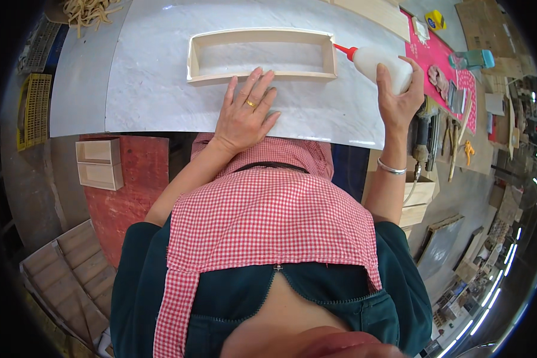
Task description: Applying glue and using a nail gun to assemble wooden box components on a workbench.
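A long rectangular wooden frame stands on the pale marbled tabletop in front of me. My left hand lies with fingers stretched out, its fingertips at the near side of the frame. In my right hand is a white squeeze bottle with a red nozzle, held tilted. The nozzle tip meets the frame's far right corner, or comes very close to it. White glue-like stuff shows along the frame's top edge and at its left end.
Small wooden boxes rest on a red board at the left, near a yellow crate. Wooden strips lie at the far right of the table. Beyond are a pink cloth, a teal object and an air tool.
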Available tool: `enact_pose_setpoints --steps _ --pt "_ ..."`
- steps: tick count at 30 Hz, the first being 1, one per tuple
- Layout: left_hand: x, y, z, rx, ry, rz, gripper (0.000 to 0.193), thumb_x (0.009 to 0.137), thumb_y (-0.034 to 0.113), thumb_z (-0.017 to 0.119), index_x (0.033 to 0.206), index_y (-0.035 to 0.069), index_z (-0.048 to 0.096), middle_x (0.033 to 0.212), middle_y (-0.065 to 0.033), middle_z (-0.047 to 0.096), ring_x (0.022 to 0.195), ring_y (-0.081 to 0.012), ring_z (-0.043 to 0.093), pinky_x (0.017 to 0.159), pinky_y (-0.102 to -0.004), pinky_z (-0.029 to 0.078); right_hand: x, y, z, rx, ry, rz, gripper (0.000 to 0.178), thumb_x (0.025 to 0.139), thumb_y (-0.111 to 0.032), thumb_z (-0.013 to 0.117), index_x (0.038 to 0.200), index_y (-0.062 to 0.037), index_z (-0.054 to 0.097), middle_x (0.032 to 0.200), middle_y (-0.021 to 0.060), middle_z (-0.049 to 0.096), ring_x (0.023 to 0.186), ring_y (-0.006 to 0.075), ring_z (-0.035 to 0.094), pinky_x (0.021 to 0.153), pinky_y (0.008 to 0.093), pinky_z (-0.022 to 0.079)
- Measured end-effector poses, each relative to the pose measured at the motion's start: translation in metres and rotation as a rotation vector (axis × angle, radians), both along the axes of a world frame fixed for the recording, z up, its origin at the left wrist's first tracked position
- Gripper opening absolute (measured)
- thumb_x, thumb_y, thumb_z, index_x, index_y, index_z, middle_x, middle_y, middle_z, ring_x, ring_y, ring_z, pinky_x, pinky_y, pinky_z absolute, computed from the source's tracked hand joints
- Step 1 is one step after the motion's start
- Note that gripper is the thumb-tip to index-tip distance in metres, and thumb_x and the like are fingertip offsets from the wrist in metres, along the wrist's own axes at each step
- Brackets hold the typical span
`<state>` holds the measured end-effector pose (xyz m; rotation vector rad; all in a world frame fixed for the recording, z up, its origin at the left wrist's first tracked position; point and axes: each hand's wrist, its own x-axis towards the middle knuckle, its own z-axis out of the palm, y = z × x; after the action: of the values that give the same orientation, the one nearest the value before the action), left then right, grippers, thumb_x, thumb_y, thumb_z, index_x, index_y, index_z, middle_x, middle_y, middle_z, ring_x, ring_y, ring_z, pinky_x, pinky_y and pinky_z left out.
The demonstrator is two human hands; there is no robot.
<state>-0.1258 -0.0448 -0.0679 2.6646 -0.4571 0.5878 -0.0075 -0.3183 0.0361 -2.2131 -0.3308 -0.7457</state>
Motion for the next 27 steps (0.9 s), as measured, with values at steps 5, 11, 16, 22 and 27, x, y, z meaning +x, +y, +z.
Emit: enact_pose_setpoints --steps 5,11,16,22,27 --pt "0.000 0.000 -0.001 -0.003 0.007 -0.003 0.045 0.089 0.030 0.070 0.127 0.008 0.065 0.161 -0.0094 0.041 0.153 -0.0282 0.032 0.125 -0.0533 0.016 -0.017 -0.009 0.007 -0.022 0.058 -0.011 0.046 0.081 -0.019 0.083 0.118 -0.0015 0.061 0.099 0.0134 0.069 0.078 0.0252 0.065 0.073 0.0352 0.055" --pt "-0.001 0.002 -0.002 0.001 0.007 0.007 0.044 0.089 0.030 0.070 0.126 0.008 0.065 0.161 -0.0092 0.042 0.153 -0.0283 0.032 0.125 -0.0532 0.017 -0.044 -0.015 0.017 -0.106 0.115 -0.020 0.044 0.082 -0.019 0.081 0.117 -0.0016 0.061 0.097 0.0133 0.068 0.077 0.0238 0.064 0.071 0.0344 0.054" --pt "-0.001 0.005 -0.003 -0.020 -0.042 0.004 0.043 0.089 0.029 0.070 0.126 0.008 0.065 0.158 -0.0092 0.045 0.149 -0.0285 0.036 0.123 -0.0519 0.021 -0.056 0.011 0.022 0.044 0.240 0.030 0.044 0.084 -0.018 0.079 0.120 -0.0021 0.060 0.098 0.0123 0.067 0.077 0.0229 0.062 0.070 0.0337 0.053" --pt "-0.002 0.008 -0.004 -0.077 -0.051 -0.050 0.039 0.090 0.030 0.069 0.121 0.006 0.065 0.140 -0.0098 0.059 0.131 -0.0276 0.051 0.115 -0.0465 0.036 -0.062 0.094 -0.008 0.305 0.363 0.265 0.047 0.086 -0.018 0.077 0.124 -0.0022 0.056 0.100 0.0113 0.064 0.077 0.0200 0.061 0.069 0.0308 0.052" --pt "-0.001 0.005 -0.006 -0.123 -0.024 -0.054 0.035 0.090 0.031 0.068 0.114 0.006 0.067 0.119 -0.0088 0.067 0.113 -0.0256 0.060 0.107 -0.0411 0.043 -0.060 0.150 -0.016 0.272 0.327 0.458 0.050 0.083 -0.017 0.080 0.124 -0.0013 0.055 0.100 0.0124 0.065 0.079 0.0216 0.064 0.068 0.0310 0.054"
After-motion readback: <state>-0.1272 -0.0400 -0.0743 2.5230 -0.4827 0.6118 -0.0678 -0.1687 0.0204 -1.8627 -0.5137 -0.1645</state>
